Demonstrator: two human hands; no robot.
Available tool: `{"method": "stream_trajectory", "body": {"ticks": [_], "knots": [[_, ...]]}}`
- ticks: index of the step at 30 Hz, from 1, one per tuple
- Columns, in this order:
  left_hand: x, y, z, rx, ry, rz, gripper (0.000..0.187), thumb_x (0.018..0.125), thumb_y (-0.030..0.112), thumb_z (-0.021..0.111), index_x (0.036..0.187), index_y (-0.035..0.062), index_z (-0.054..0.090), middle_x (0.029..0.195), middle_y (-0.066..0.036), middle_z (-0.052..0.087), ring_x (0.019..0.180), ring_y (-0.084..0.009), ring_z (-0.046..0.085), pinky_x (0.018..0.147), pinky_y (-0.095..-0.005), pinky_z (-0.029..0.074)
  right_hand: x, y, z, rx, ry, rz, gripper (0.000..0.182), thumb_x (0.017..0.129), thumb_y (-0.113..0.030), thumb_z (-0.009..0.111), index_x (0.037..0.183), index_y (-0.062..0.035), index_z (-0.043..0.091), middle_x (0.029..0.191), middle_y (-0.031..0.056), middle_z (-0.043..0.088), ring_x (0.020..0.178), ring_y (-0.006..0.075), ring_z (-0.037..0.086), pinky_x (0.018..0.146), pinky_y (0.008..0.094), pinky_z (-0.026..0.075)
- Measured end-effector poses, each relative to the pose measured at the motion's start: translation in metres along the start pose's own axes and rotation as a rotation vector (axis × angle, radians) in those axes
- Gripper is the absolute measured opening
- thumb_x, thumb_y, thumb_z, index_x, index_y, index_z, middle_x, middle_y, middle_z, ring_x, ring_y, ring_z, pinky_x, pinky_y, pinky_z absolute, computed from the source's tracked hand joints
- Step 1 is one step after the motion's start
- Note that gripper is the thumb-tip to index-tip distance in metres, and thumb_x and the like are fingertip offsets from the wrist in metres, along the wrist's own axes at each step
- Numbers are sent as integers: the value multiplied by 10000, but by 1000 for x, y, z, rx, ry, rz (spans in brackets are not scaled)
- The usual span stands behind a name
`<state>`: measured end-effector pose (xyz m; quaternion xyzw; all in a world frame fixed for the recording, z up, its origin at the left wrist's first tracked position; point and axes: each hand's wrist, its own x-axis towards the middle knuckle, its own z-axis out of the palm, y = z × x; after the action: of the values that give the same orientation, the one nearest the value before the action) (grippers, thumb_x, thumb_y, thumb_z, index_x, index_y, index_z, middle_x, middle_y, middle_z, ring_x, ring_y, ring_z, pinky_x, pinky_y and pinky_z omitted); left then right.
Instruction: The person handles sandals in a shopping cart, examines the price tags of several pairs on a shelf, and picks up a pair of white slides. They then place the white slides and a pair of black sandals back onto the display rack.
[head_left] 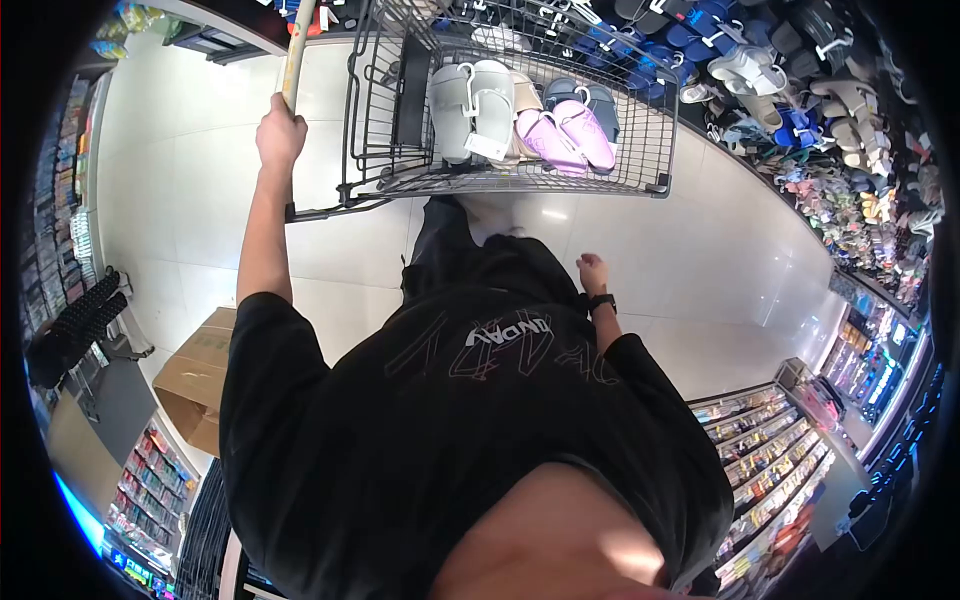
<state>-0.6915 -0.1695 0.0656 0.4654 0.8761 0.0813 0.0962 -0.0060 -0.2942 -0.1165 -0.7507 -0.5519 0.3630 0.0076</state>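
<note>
My left hand [281, 131] is wrapped around the light-coloured handle [296, 60] of a black wire shopping cart [648, 150]. Inside the cart lie a pair of grey slippers [452, 115] with a white tag and a pair of lilac slippers [583, 135]. Dark slippers [603, 105] and a beige pair, partly hidden, lie behind these. My right hand [593, 272] hangs beside my body, below the cart and apart from it. Its fingers are curled in, with nothing seen in them. A black watch [602, 301] sits on that wrist.
Racks of hanging slippers [745, 70] line the right side. A cardboard box [198, 370] stands on the pale tiled floor [170, 220] to the left. Shelves of small packaged goods [765, 440] are at the lower right, with more shelves [65, 200] at the far left.
</note>
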Motion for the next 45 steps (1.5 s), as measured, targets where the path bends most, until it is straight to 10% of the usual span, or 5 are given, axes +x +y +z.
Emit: {"method": "stream_trajectory", "body": {"ticks": [19, 28, 34, 43, 45], "knots": [[-121, 16, 20, 38, 21, -106, 344, 764, 145, 615, 1050, 11, 479, 836, -277, 663, 816, -454, 652, 772, -513, 527, -18, -145, -43, -301, 243, -869, 572, 737, -71, 619, 1296, -39, 505, 1380, 160, 470, 1328, 351, 385, 1077, 502, 328], [-185, 6, 13, -1205, -314, -263, 381, 737, -46, 615, 1092, -7, 482, 721, -55, 489, 520, -141, 512, 428, -317, 556, -50, -114, -7, -284, 378, -579, 526, 662, 7, 590, 1185, -50, 594, 1434, 166, 440, 1420, 375, 242, 1137, 456, 263], [-250, 176, 87, -1293, -355, -290, 372, 779, 64, 624, 1094, -28, 447, 784, -145, 603, 690, -319, 643, 506, -395, 562, 2, -62, -138, 461, 310, -134, 395, 783, 26, 575, 1175, -9, 605, 1187, 126, 634, 1123, 206, 574, 970, 328, 438], [-349, 241, 143, -882, -942, 578, 540, 875, 410, 668, 1215, 51, 450, 778, -161, 652, 689, -309, 653, 623, -422, 498, -75, -262, -122, -134, 453, -535, 498, 890, -260, 641, 1263, 48, 526, 1201, 253, 602, 1133, 396, 569, 1010, 405, 421], [-351, 220, 155, -802, -982, 630, 468, 850, 373, 688, 1176, 87, 513, 799, -172, 662, 712, -313, 660, 658, -422, 505, -56, -253, -120, 277, 275, -422, 546, 878, -263, 655, 1296, 45, 488, 1170, 255, 616, 1084, 378, 606, 948, 413, 461]]}}
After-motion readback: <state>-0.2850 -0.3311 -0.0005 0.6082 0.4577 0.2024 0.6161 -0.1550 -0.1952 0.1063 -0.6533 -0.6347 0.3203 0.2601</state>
